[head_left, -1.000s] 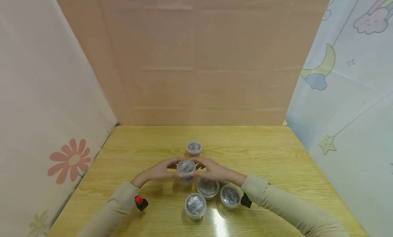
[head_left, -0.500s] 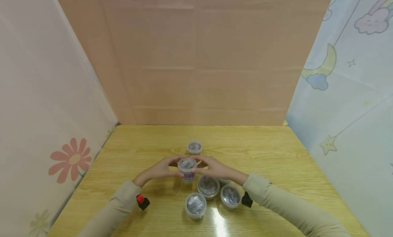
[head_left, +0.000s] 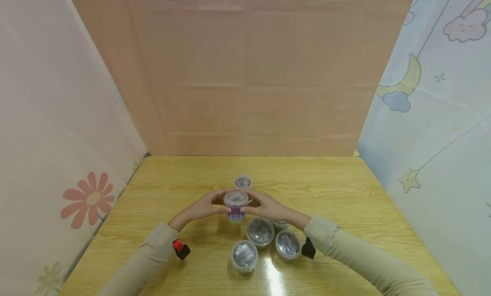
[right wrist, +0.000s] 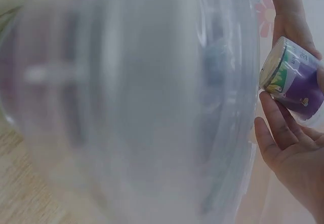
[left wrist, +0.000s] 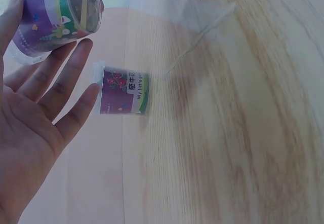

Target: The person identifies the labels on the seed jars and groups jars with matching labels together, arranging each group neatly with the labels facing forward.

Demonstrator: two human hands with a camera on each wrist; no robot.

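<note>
Between my two hands, above the table, I hold a lidded clear plastic cup (head_left: 236, 205) with a purple and green label. My left hand (head_left: 205, 206) grips its left side, thumb in front and fingers behind. From the right, my right hand (head_left: 266, 208) holds the same cup, thumb against the label. In the left wrist view the held cup (left wrist: 53, 19) shows white lettering and a flower print, and some fingers are spread beneath it. The right wrist view shows the held cup (right wrist: 298, 79) tilted, its base toward the camera. Just behind the hands stands another lidded cup (head_left: 243, 182).
Nearer the person are several similar cups: one in front (head_left: 244, 256), one in the middle (head_left: 260, 231) and one at right (head_left: 287, 245). Another cup (head_left: 281, 224) is partly hidden by the right forearm. A cup's blurred plastic wall (right wrist: 142, 102) fills much of the right wrist view.
Both hands have lifted the held cup slightly away and to the right. It has tilted, so its label now faces the person more. The cups on the table have not moved.
</note>
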